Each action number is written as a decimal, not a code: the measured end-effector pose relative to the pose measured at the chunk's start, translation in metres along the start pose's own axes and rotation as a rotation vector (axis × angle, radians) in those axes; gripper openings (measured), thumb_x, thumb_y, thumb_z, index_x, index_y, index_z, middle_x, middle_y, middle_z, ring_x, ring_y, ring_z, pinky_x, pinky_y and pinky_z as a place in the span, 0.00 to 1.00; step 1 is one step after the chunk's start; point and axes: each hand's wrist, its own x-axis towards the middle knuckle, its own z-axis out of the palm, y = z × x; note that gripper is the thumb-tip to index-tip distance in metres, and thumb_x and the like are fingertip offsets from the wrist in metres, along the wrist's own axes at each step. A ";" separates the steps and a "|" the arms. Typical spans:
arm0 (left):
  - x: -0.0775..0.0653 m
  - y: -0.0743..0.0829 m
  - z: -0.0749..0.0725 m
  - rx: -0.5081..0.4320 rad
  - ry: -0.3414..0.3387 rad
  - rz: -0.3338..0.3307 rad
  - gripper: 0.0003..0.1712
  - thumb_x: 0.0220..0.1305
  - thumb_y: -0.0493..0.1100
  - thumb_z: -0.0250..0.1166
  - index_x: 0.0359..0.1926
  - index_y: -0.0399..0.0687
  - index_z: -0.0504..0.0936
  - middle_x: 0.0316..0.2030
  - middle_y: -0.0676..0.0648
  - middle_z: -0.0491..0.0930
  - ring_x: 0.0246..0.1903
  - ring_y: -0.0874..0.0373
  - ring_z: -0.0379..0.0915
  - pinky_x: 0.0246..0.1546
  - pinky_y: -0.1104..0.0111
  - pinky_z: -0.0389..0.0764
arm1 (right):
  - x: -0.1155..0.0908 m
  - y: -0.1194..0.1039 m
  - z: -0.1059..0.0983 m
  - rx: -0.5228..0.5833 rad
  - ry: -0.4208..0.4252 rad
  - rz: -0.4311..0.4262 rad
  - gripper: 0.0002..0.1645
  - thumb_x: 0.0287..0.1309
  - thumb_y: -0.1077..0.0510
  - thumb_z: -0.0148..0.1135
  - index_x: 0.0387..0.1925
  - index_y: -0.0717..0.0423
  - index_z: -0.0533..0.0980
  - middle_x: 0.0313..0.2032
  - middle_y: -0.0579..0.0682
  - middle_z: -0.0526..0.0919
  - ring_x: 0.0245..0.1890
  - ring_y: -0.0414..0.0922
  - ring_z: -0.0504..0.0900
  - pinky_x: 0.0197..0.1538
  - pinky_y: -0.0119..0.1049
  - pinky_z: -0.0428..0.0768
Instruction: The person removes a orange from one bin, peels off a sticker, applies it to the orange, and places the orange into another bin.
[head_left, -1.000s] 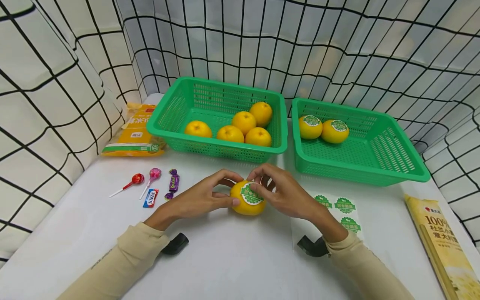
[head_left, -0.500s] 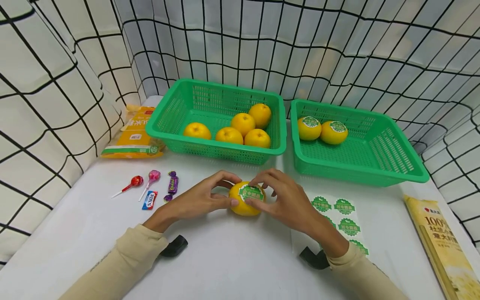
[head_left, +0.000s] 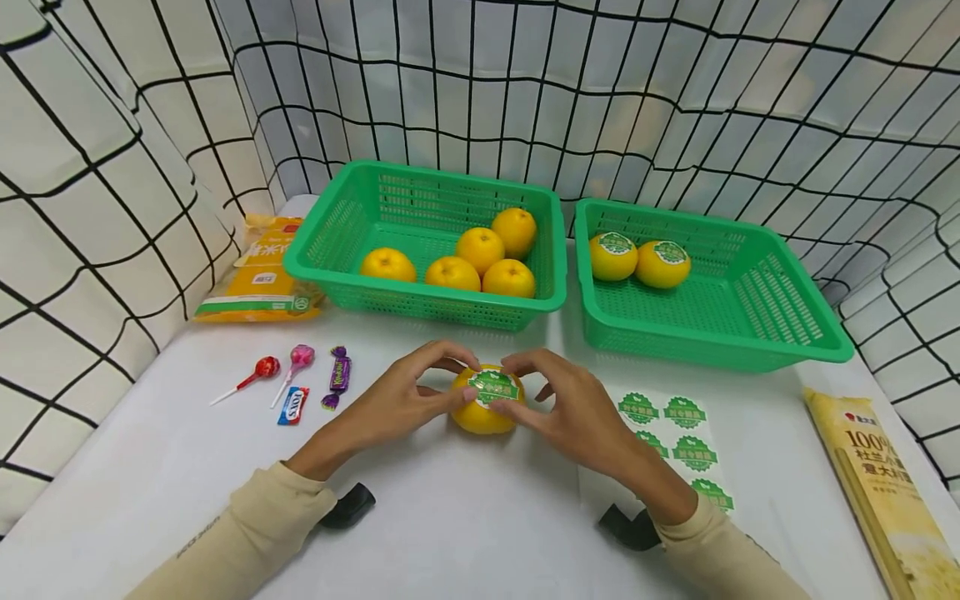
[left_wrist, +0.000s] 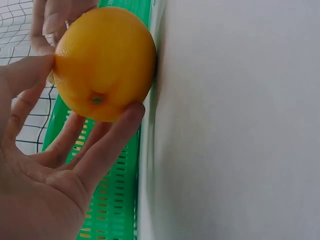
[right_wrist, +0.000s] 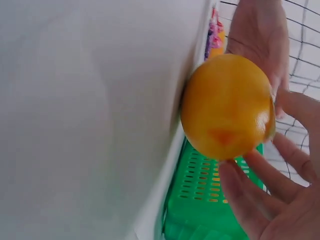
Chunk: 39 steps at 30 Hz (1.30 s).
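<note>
A yellow-orange orange (head_left: 482, 422) rests on the white table between my hands, with a round green-and-white sticker (head_left: 495, 386) on its upper front. My left hand (head_left: 393, 406) holds its left side, the thumb touching the sticker's left edge and the fingers round the back. My right hand (head_left: 576, 410) grips from the other side, thumb at the sticker's lower edge and fingers at the top right. In the left wrist view, fingertips touch the bare side of the orange (left_wrist: 107, 60). In the right wrist view, a thumb lies by the sticker's edge on the orange (right_wrist: 225, 107).
A green basket (head_left: 420, 303) behind holds several plain oranges. Another basket (head_left: 712, 346) to its right holds two stickered oranges. A sticker sheet (head_left: 600, 493) lies under the right forearm. Lollipops (head_left: 266, 367), wrapped candies (head_left: 339, 377), a yellow bag (head_left: 255, 287) and a long pack (head_left: 885, 492) lie around.
The left thumb has shifted onto the sticker's left edge. The right thumb has moved from the sticker's upper part to its lower edge, and the right fingers have spread along the top.
</note>
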 end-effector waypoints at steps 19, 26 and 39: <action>0.003 -0.002 0.000 0.003 0.085 -0.058 0.11 0.74 0.50 0.70 0.50 0.50 0.88 0.61 0.50 0.81 0.69 0.49 0.71 0.76 0.40 0.61 | 0.003 0.008 -0.001 -0.304 0.127 -0.334 0.08 0.59 0.56 0.80 0.40 0.51 0.88 0.45 0.47 0.92 0.45 0.44 0.92 0.41 0.38 0.90; 0.004 0.000 0.001 -0.095 0.054 -0.155 0.13 0.74 0.51 0.69 0.53 0.52 0.83 0.61 0.49 0.80 0.67 0.48 0.70 0.61 0.52 0.79 | 0.002 0.011 0.001 -0.239 0.130 -0.253 0.17 0.59 0.54 0.80 0.50 0.50 0.90 0.47 0.44 0.92 0.48 0.43 0.91 0.47 0.41 0.90; 0.003 -0.004 0.005 -0.167 0.088 -0.214 0.15 0.72 0.50 0.71 0.52 0.47 0.89 0.63 0.47 0.78 0.66 0.46 0.69 0.50 0.59 0.86 | -0.004 0.001 0.005 -0.486 0.143 -0.314 0.20 0.64 0.49 0.76 0.54 0.50 0.89 0.49 0.46 0.92 0.42 0.43 0.93 0.34 0.37 0.89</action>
